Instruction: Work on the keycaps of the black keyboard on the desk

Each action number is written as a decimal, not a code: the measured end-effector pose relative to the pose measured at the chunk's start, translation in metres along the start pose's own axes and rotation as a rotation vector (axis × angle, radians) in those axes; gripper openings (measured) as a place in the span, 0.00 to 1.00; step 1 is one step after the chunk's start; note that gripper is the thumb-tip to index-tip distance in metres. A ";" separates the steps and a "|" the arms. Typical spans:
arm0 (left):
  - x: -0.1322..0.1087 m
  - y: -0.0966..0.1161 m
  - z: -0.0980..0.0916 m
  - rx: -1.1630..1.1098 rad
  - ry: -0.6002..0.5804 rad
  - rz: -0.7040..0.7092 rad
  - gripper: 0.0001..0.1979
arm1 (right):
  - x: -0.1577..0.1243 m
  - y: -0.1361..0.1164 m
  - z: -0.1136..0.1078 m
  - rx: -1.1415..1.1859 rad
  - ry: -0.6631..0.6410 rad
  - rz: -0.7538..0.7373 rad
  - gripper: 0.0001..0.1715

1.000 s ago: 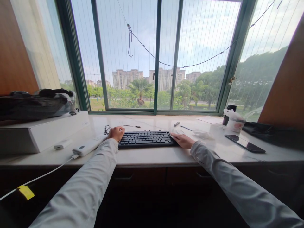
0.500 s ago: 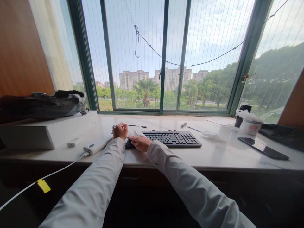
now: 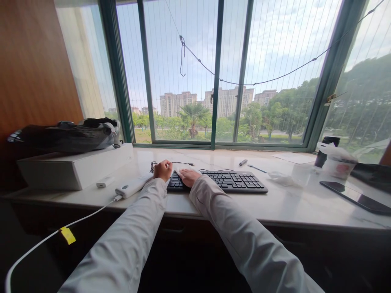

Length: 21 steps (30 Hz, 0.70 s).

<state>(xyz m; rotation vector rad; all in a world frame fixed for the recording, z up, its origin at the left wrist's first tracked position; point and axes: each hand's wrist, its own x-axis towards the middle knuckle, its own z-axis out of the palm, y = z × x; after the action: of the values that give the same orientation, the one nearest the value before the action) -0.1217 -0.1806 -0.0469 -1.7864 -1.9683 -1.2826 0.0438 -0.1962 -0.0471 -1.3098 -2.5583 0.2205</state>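
Note:
A black keyboard [image 3: 235, 181] lies on the white marble-look counter, its left part partly covered by my hands. My right hand [image 3: 190, 178] presses a thin white tissue [image 3: 181, 170] down on the left-side keys, fingers stretched forward over it. At the keyboard's upper left corner my left hand [image 3: 163, 170] is closed in a fist. Whatever its fingers hold, if anything, is hidden. Just left of that fist are a bundled dark cable [image 3: 152, 166] and a white power bank [image 3: 131, 187].
A white box [image 3: 49, 173] bearing a dark bag stands left, near a small white device [image 3: 105, 182]. A white cable with a yellow tag [image 3: 67, 235] hangs over the front edge. Rightward lie a pen [image 3: 257, 168], crumpled plastic [image 3: 279, 178], a phone [image 3: 356, 197] and a bagged cup [image 3: 339, 165].
My right hand has moved from the keyboard's left edge up and right onto the keys, with the tissue under it. The left hand stays at the corner. The view has shifted slightly left.

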 end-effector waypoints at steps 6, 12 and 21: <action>-0.002 0.000 0.002 -0.004 -0.119 0.081 0.17 | -0.028 0.034 -0.017 -0.030 0.001 0.089 0.34; -0.002 -0.001 0.003 0.001 -0.178 0.108 0.17 | -0.065 0.069 -0.037 -0.031 -0.006 0.175 0.34; 0.000 -0.004 0.007 -0.017 -0.160 0.112 0.17 | -0.130 0.133 -0.068 -0.035 0.012 0.367 0.36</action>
<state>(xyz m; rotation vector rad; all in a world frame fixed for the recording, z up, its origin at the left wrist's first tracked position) -0.1226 -0.1751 -0.0536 -2.0338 -1.9099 -1.1576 0.2396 -0.2236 -0.0365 -1.7811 -2.3017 0.2353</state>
